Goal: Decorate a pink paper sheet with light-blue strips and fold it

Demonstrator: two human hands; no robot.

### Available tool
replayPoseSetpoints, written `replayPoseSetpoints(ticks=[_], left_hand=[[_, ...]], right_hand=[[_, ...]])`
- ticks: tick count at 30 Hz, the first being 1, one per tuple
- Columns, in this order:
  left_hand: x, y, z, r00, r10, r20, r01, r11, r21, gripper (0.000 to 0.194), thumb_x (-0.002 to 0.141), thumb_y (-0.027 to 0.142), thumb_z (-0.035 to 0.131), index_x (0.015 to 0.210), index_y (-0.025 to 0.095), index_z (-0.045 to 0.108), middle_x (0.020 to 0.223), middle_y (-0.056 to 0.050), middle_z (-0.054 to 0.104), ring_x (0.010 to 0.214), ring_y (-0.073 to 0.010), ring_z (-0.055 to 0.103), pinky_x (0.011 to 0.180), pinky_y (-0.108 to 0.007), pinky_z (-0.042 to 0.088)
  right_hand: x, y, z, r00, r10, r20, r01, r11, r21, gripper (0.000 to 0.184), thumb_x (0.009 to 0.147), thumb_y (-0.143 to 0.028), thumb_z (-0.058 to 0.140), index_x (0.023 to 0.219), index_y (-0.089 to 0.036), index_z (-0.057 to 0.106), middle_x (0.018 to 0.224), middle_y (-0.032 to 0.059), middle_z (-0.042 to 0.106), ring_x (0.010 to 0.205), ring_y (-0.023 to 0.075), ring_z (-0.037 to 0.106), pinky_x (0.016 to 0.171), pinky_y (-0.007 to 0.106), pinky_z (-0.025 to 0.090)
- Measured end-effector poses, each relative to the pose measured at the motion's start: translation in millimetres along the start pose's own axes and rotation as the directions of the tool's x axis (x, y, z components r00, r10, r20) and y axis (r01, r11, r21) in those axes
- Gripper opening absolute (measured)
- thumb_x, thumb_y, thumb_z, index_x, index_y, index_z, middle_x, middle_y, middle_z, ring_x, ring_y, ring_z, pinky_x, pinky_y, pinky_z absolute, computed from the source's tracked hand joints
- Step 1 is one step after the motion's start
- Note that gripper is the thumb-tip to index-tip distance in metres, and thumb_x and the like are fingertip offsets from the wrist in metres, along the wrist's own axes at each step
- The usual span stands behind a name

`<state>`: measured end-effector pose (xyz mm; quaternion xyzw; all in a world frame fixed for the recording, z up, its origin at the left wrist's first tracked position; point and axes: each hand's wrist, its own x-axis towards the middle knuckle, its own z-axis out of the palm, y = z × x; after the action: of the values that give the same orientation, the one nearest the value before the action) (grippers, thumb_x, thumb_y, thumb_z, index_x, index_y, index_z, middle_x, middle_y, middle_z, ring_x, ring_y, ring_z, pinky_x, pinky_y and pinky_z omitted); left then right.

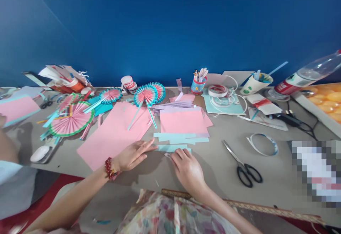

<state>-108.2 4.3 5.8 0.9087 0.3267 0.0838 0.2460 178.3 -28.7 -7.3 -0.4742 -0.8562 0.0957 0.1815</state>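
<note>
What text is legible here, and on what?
None can be read.
Bottle: red label with white print, too blurred.
Glue pot: red and white label, too small.
Pen cup: printed pattern, no legible words.
Paper cup: green marks, no words.
Pixelated patch: masked.

Bright even light, soft shadows, bowed wide-angle edges.

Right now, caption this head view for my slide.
Both hands, left hand and right hand, press a pale blue paper strip beside black-handled scissors.
</note>
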Motion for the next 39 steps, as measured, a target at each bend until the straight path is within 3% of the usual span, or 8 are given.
replayPoseSetpoints(ticks=[12,23,39], left_hand=[[-2,-1,3.0,1.0,-0.015,-0.027,0.01,0.988,-0.152,0.068,0.105,0.027,0.03,0.159,0.024,-0.011,0.147,-0.006,0.053,0.139,-0.0232,0.042,0.115,-0.043,0.031],[1,0,-1.0,0.998,-0.052,-0.037,0.041,0.966,-0.255,0.07,0.104,0.024,0.034,0.159,0.027,-0.009,0.143,-0.004,0.057,0.133,-0.0211,0.05,0.112,-0.044,0.036],[3,-2,0.4,0.996,-0.082,-0.032,0.069,0.953,-0.294,0.068,0.105,0.026,0.032,0.159,0.027,-0.01,0.141,-0.004,0.059,0.127,-0.0217,0.052,0.11,-0.043,0.037]], right_hand=[[5,-6,6,0.998,-0.023,0.062,0.028,0.996,-0.081,0.011,0.09,-0.012,0.063,0.086,-0.021,0.061,0.091,0.0042,0.06,0.084,0.0205,0.051,0.072,0.034,0.04],[8,-6,11,0.997,-0.036,0.074,0.041,0.997,-0.068,0.008,0.09,-0.013,0.064,0.088,-0.021,0.063,0.093,0.0046,0.061,0.084,0.0211,0.051,0.072,0.035,0.041],[13,-12,11,0.997,-0.056,0.044,0.059,0.996,-0.071,0.007,0.095,-0.02,0.06,0.09,-0.021,0.064,0.092,0.0049,0.061,0.085,0.0206,0.051,0.07,0.033,0.04]])
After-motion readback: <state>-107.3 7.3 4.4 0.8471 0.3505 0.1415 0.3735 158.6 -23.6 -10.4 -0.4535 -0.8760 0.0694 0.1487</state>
